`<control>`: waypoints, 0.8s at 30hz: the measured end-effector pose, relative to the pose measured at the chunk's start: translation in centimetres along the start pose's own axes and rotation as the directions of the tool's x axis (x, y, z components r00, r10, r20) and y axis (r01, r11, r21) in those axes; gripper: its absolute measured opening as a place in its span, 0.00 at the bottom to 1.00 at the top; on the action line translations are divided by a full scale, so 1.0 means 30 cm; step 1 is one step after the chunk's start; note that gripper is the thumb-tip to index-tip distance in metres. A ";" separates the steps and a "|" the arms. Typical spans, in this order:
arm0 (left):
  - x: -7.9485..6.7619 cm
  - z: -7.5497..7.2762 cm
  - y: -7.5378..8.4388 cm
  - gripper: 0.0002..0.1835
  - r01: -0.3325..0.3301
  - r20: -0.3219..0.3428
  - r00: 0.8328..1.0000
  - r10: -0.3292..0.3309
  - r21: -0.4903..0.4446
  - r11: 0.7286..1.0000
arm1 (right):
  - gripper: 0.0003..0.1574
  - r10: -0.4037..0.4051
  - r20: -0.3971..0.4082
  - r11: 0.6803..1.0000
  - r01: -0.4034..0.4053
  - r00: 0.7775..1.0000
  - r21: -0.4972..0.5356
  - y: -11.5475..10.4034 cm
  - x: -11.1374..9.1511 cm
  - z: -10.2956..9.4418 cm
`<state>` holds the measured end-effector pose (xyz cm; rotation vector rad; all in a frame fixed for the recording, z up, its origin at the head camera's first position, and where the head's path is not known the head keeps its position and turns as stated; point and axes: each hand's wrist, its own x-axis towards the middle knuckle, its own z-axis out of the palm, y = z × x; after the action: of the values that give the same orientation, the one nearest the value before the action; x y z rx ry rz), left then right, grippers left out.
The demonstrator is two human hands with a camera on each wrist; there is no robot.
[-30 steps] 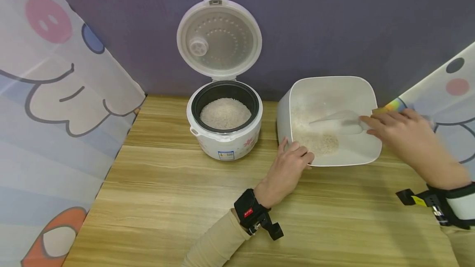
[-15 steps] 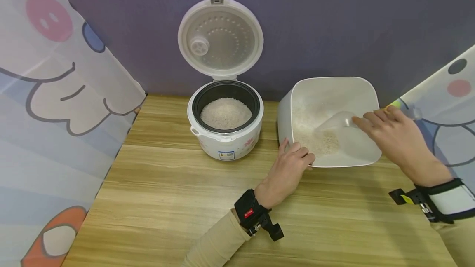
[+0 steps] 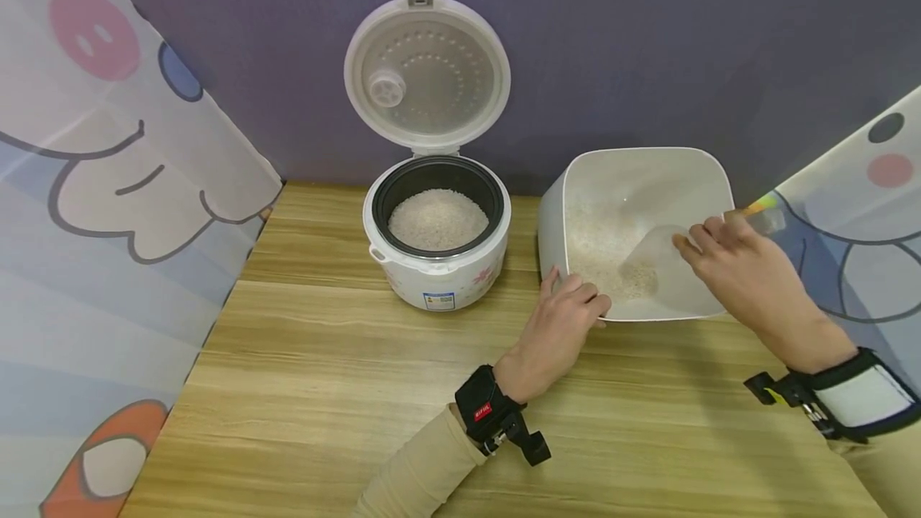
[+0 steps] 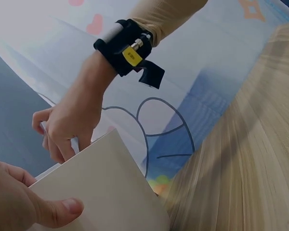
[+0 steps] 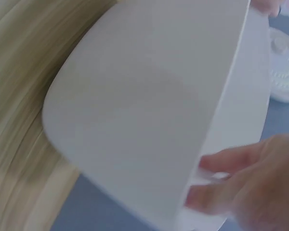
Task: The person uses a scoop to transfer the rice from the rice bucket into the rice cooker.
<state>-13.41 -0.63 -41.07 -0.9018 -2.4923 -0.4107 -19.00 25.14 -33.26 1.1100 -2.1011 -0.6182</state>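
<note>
A white bin leans with its mouth towards me, a thin layer of rice along its lower left inside. My left hand grips the bin's front left rim; in the left wrist view its thumb presses the outer wall. Over the bin's right side, my right hand holds a clear scoop by its handle, the scoop's bowl down at the rice. The right wrist view shows the right fingers bent at the rim, slightly blurred; the scoop is mostly hidden there.
Left of the bin stands a white rice cooker, its lid raised. Heaped rice sits in its dark inner pot. A purple-grey wall rises behind the wooden table, with printed cartoon sheets at both sides.
The right hand has moved left and slightly towards me, bringing the scoop lower and more upright against the rice. The left hand and rice cooker have stayed in place.
</note>
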 end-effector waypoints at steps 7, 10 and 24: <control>0.002 -0.002 0.001 0.11 0.003 0.004 1.000 -0.003 -0.016 1.000 | 0.20 0.046 0.043 0.999 -0.047 0.998 0.013 -0.046 0.018 -0.030; -0.001 -0.003 0.003 0.11 -0.002 0.009 1.000 0.002 -0.025 1.000 | 0.19 0.075 0.030 0.996 -0.077 0.997 0.054 -0.054 0.026 -0.035; -0.001 0.006 0.001 0.13 -0.009 0.022 1.000 0.010 -0.006 1.000 | 0.15 0.123 0.141 0.985 -0.139 0.982 0.107 -0.027 0.033 -0.019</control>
<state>-13.42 -0.55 -41.22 -0.9248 -2.5067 -0.4076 -18.55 23.83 -33.09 1.0063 -2.3303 -0.5252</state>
